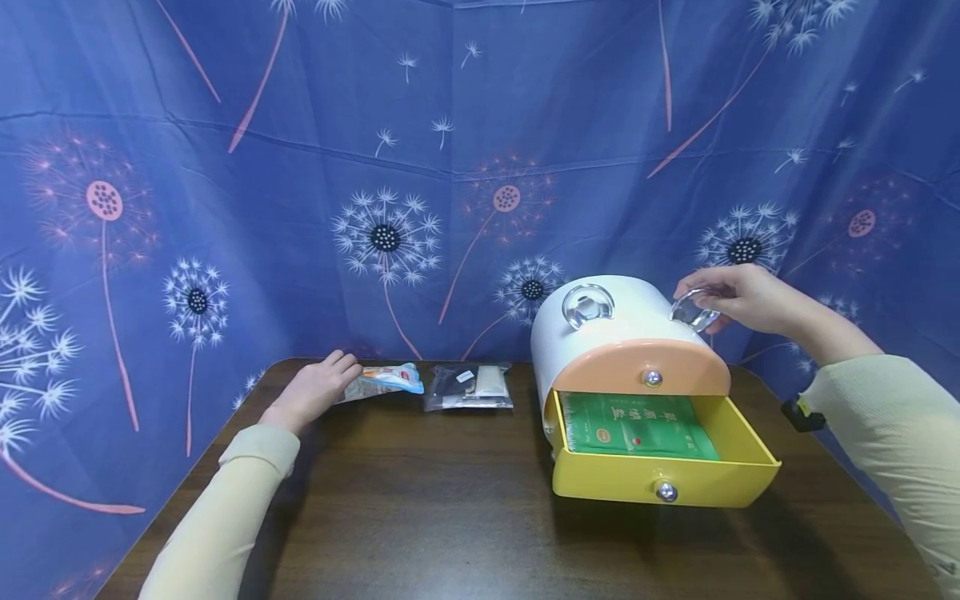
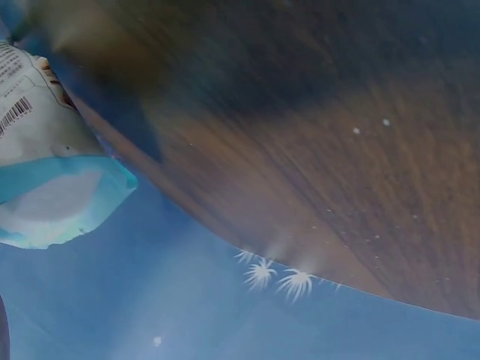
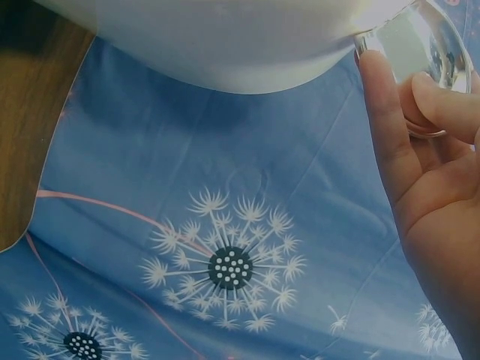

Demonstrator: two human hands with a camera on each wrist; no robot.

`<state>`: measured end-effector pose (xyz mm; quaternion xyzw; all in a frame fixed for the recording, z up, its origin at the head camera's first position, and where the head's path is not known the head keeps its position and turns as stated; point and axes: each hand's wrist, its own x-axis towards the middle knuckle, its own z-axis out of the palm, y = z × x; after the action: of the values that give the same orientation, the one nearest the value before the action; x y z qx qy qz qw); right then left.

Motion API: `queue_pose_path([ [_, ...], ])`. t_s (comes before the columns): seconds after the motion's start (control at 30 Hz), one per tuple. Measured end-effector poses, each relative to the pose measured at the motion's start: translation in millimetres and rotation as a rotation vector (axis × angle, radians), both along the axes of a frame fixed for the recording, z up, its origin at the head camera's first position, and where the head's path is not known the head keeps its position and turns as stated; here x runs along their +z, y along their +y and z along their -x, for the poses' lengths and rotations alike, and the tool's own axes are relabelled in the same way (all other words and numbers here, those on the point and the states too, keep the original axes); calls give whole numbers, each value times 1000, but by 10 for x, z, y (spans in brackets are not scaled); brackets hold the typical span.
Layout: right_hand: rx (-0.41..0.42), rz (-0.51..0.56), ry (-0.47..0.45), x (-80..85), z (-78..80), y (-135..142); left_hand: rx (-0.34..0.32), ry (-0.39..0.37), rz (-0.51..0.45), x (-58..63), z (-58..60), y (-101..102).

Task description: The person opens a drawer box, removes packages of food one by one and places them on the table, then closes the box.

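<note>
At the back left of the table my left hand (image 1: 315,392) grips one end of a blue, white and orange plastic food packet (image 1: 393,379). The packet's barcode side (image 2: 22,112) shows in the left wrist view, where the hand itself is mostly out of sight. My right hand (image 1: 753,302) holds the right shiny silver ear-shaped disc (image 1: 684,312) on top of a small white drawer box (image 1: 630,312). In the right wrist view, thumb and fingers (image 3: 386,112) close round that disc's rim. The box's yellow lower drawer (image 1: 622,479) is pulled out, with a green packet (image 1: 637,425) lying in it.
A clear bag (image 1: 468,387) with dark and white contents lies between the left hand's packet and the box. The orange upper drawer (image 1: 600,371) is closed. A blue dandelion-print cloth (image 1: 300,208) hangs behind the brown wooden table (image 1: 420,500).
</note>
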<state>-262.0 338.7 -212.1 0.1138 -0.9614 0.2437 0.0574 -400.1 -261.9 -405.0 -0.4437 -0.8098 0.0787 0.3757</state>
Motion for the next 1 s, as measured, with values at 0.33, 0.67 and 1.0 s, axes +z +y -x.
queue_pose_path([
  [0.33,-2,2,6,5,10,5,51,-50,40,-1,56,-54],
  [0.67,-11,0,1,-11,22,29,120,-115,101,18,128,-36],
  [1.0,-17,-2,-1,-10,27,18,172,-84,104,-33,230,4],
])
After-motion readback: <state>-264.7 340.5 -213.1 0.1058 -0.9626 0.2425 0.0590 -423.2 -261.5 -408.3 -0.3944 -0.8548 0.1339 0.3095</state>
